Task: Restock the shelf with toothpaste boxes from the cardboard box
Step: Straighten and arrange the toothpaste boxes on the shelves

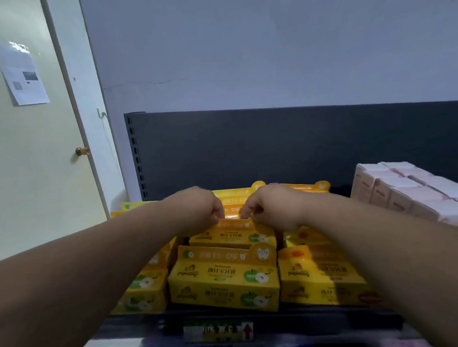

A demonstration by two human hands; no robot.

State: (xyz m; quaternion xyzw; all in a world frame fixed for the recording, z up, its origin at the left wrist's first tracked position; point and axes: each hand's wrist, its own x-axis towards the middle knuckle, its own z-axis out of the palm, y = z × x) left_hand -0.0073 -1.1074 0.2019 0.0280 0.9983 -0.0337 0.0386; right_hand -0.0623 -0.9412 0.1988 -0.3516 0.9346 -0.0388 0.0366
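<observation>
Pinching the top flap of 1 yellow toothpaste box [232, 238] with curled fingers [247, 212], left hand [198, 209] and right hand [273, 208] sit equally near, directly above it, its long axis running left-right across the shelf [323, 318] behind the front-row box [223, 279].

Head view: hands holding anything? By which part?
Yes: one yellow toothpaste box, middle row, pinched along its top tab; left hand near its left end, right hand near its right.
</observation>
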